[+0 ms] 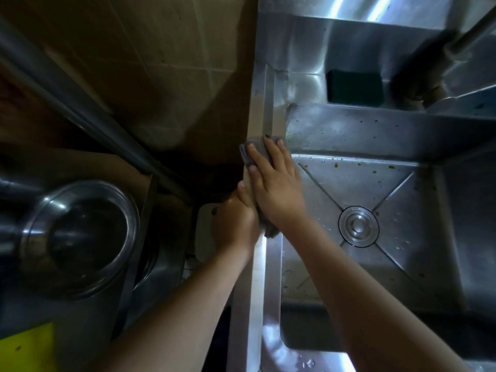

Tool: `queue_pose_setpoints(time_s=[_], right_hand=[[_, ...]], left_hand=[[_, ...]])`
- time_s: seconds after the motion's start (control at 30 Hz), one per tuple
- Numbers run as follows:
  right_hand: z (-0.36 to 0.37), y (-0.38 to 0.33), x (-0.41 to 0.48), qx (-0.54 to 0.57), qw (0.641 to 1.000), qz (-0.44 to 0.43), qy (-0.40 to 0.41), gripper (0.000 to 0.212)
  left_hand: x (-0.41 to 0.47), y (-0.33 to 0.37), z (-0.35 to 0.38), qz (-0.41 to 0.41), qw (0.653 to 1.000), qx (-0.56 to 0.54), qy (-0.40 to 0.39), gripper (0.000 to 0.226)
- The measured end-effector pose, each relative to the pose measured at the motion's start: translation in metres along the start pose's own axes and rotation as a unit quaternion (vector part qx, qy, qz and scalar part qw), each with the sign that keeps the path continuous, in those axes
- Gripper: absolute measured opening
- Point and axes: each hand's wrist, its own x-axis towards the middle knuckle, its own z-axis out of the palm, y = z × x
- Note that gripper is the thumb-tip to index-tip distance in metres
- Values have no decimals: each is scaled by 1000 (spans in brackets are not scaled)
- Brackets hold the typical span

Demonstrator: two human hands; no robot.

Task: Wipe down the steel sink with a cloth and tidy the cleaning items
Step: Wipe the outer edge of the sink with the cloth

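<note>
A grey cloth (249, 154) lies along the left rim of the steel sink (271, 280), pinned flat under a person's right hand (275, 185), whose fingers are stretched straight and spread across the cloth. The cloth's near end bunches up between the two wrists. The left hand (236, 222) sits just beside it with fingers curled against the rim's outer edge; whether it grips the cloth cannot be told. Inside the basin, yellow-brown specks dot the floor and back wall around the round drain cover (358, 226). A dark green scouring pad (354, 88) rests on the back ledge, near the base of the tap pipe (456, 47). Left of the sink and lower down, a steel pot under a glass lid (80, 237) stands in shadow above a tiled floor (139, 63).
</note>
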Motion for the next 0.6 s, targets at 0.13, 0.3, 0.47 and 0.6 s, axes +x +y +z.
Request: queue_pose_setpoints(time_s=[0.13, 0.3, 0.47, 0.6], right_hand=[[0, 6, 28, -9, 1000, 6, 10, 45], [-4, 10, 60, -2, 1000, 21, 12, 46], [-4, 3, 51, 9, 998, 51, 18, 46], [-3, -3, 10, 26, 998, 51, 19, 47]], left_hand=[[-1, -1, 1, 16, 1000, 9, 14, 56], [0, -1, 3, -3, 1000, 5, 13, 60], [-2, -2, 3, 4, 1000, -2, 14, 59], [2, -2, 2, -8, 1000, -11, -3, 59]])
